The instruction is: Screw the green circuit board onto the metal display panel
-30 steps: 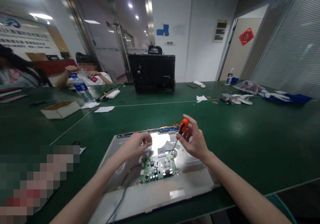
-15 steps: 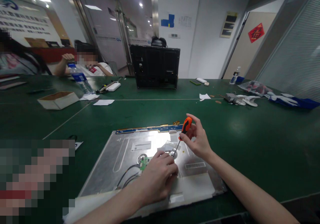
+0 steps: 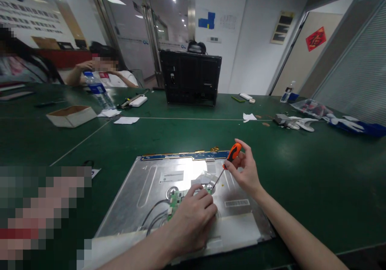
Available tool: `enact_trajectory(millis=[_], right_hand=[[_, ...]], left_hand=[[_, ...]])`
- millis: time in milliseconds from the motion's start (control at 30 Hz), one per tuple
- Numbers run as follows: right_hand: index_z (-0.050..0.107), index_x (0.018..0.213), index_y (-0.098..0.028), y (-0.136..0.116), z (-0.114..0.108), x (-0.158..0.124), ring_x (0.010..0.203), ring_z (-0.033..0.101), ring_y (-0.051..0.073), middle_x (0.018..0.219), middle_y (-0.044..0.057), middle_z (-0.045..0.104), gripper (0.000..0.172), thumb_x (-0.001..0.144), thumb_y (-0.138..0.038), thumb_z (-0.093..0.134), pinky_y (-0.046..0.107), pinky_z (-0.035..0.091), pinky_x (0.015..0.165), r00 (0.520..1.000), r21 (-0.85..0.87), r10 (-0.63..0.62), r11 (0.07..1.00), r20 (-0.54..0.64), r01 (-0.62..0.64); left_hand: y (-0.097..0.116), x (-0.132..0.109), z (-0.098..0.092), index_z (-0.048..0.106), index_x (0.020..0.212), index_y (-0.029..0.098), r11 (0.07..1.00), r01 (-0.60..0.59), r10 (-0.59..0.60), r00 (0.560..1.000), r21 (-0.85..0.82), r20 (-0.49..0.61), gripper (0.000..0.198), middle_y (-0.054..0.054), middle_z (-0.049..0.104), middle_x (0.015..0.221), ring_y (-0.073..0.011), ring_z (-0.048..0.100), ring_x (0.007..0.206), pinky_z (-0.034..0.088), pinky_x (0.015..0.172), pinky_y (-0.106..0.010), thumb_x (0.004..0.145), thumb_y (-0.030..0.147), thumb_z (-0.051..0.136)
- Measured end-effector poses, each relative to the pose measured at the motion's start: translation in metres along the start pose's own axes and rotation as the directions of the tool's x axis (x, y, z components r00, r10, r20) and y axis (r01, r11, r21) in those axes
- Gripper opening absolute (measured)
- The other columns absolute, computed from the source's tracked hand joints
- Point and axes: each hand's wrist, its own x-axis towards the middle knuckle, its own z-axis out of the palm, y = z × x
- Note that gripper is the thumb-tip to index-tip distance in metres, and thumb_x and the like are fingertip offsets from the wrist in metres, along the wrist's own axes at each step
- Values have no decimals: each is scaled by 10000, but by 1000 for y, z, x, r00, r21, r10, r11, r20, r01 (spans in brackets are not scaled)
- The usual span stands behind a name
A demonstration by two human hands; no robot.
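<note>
My right hand (image 3: 245,169) grips an orange-and-black screwdriver (image 3: 234,152) by its handle. The thin shaft slants down to the left, its tip close to a round metal mount (image 3: 209,187) on a silver display panel (image 3: 150,173). My left hand (image 3: 197,215) rests with curled fingers on a green circuit board (image 3: 175,199), covering much of it; the fingertips lie near the screwdriver tip. Black cables (image 3: 152,211) run from the board's left side. Along the panel's far edge lies a blue circuit strip (image 3: 181,156).
Beyond the panel stands a black monitor housing (image 3: 193,79). An open cardboard box (image 3: 72,116), a water bottle (image 3: 99,91) and paper scraps (image 3: 126,120) are at the far left. White gloves (image 3: 301,123) lie at the right. Two people sit across the green table (image 3: 301,173).
The screwdriver has tilted further right, with my right hand shifting slightly right. More of the green board shows beside my left hand. The whole view has turned slightly.
</note>
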Motion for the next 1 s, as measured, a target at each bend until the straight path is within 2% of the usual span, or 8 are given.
enact_trajectory(millis=[200,333,467,667,1000], right_hand=[[428,1387,-259,0,1,-2,437,491,89,616,-112,513,595,851,-251,687,189,424,425,998,-55,-61,997,-4,61],[414,1398,-248,-1,2,-3,434,504,93,616,-110,521,603,856,-239,678,190,439,427,995,-85,-101,991,3,101],[405,1400,-262,-2,2,-5,428,498,85,641,-106,535,593,865,-222,658,177,425,412,987,-109,-159,981,34,161],[399,1407,-258,-6,0,-5,414,485,87,598,-123,489,597,869,-218,653,179,431,426,978,-157,-206,966,18,206],[374,1431,-265,-14,-2,-8,431,503,89,632,-106,522,615,878,-210,638,183,442,439,964,-156,-261,952,40,264]], left_hand=[[-5,-1,-1,619,851,200,999,-7,7,1000,-42,12,59,-51,677,883,-236,587,852,372,988,-455,795,218,625],[-9,-1,4,614,836,198,998,-57,57,998,-9,-12,52,-45,669,854,-231,580,832,366,987,-463,821,247,620],[-9,-2,7,609,808,202,998,-52,52,999,19,-5,30,-42,673,841,-223,583,815,358,996,-470,833,217,610],[-4,-2,4,628,821,201,995,-55,53,998,82,22,48,-38,682,834,-223,584,804,364,1004,-477,806,160,607],[-1,0,-3,638,831,203,996,-41,36,997,80,67,49,-35,693,864,-223,600,834,365,1025,-471,793,172,642]])
